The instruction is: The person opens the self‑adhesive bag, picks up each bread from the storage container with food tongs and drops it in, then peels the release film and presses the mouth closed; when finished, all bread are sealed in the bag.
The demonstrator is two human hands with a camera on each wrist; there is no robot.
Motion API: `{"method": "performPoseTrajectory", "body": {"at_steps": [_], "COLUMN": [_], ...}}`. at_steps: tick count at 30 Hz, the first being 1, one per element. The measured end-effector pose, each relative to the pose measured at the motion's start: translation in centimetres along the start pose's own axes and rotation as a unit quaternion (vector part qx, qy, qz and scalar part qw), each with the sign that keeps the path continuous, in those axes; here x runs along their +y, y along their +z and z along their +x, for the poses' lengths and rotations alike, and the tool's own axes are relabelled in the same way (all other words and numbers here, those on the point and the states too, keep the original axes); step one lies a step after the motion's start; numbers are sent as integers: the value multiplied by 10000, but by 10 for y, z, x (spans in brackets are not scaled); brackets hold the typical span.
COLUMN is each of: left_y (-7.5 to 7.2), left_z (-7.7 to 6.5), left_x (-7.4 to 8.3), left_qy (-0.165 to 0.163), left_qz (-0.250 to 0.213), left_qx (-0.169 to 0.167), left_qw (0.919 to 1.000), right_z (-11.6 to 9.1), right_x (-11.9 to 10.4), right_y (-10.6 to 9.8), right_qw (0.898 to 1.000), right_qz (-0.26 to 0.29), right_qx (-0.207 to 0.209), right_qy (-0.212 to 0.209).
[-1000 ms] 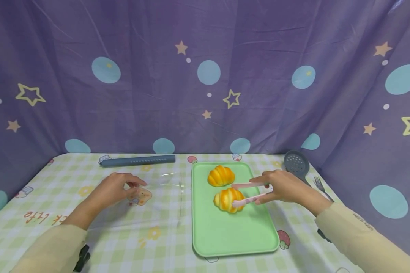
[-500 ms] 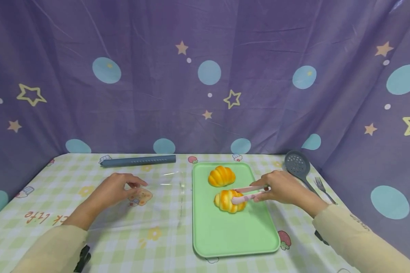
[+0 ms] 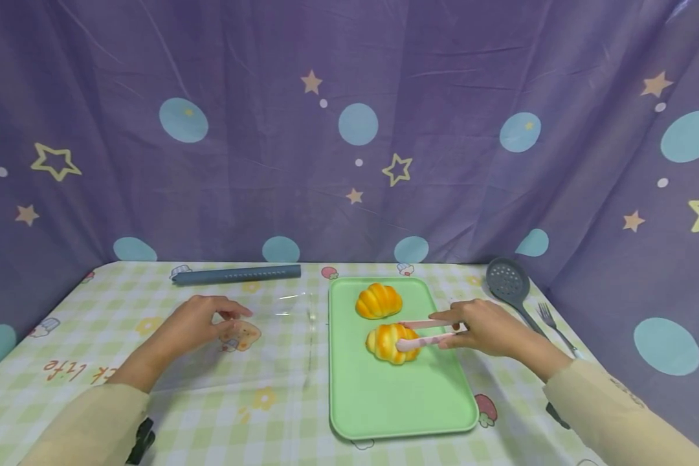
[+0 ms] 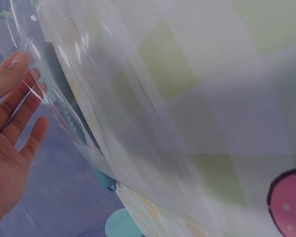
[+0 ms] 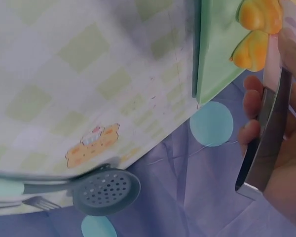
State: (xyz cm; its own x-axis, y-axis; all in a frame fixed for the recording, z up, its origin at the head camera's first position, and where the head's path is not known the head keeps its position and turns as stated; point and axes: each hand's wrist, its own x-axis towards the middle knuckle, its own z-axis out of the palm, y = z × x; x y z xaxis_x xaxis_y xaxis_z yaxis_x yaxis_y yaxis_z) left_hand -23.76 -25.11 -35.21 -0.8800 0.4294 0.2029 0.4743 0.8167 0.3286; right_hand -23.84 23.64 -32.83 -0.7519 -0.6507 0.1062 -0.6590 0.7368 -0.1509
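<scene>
My left hand point(image 3: 189, 327) pinches the edge of a clear plastic bag point(image 3: 285, 356) between thumb and fingers. In the left wrist view, the see-through film point(image 4: 84, 54) runs up past the fingertips. On a green tray point(image 3: 399, 404) lie two golden croissants. My right hand point(image 3: 486, 327) grips pink-tipped tongs point(image 3: 430, 340), whose arms straddle the nearer croissant point(image 3: 386, 342), tips at its right side. The farther croissant point(image 3: 378, 301) lies just behind. In the right wrist view the metal bend of the tongs point(image 5: 266, 158) shows beside the palm.
Along the back left lies a long dark blue-grey wrap box or tube point(image 3: 235, 275). A grey slotted skimmer point(image 3: 507, 281) and a fork point(image 3: 553, 322) lie at the right edge. A purple curtain point(image 3: 349, 213) hangs behind the checked tablecloth point(image 3: 210, 427).
The tongs' arms have come closer together around the nearer croissant. My right hand has shifted slightly, down and to the right over the last half second. The left hand stays put.
</scene>
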Motion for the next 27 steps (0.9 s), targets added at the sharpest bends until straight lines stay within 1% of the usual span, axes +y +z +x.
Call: {"method": "performPoseTrajectory", "body": {"at_steps": [4, 11, 16, 22, 24, 27], "left_y": [-1, -2, -2, -3, -4, -4], "left_z": [-1, -2, -2, -2, -2, -2], "left_x": [0, -2, -3, -3, -3, -2], "left_qy": [-29, -28, -8, -31, -37, 43], "left_qz": [-61, -49, -74, -121, -137, -148], "left_qx": [31, 104, 94, 67, 71, 97], "left_qw": [10000, 9999, 9999, 9999, 9999, 9998], "right_z": [0, -2, -1, 11, 16, 25], "right_x": [-1, -3, -6, -16, -20, -28], "right_y": [2, 7, 8, 7, 7, 7], "right_qw": [9998, 9978, 9952, 9917, 9913, 9915], "right_qz": [-1, -171, -148, -35, 15, 28], "right_qx": [171, 571, 917, 1277, 1304, 1288], "right_qy": [70, 294, 313, 173, 161, 189]}}
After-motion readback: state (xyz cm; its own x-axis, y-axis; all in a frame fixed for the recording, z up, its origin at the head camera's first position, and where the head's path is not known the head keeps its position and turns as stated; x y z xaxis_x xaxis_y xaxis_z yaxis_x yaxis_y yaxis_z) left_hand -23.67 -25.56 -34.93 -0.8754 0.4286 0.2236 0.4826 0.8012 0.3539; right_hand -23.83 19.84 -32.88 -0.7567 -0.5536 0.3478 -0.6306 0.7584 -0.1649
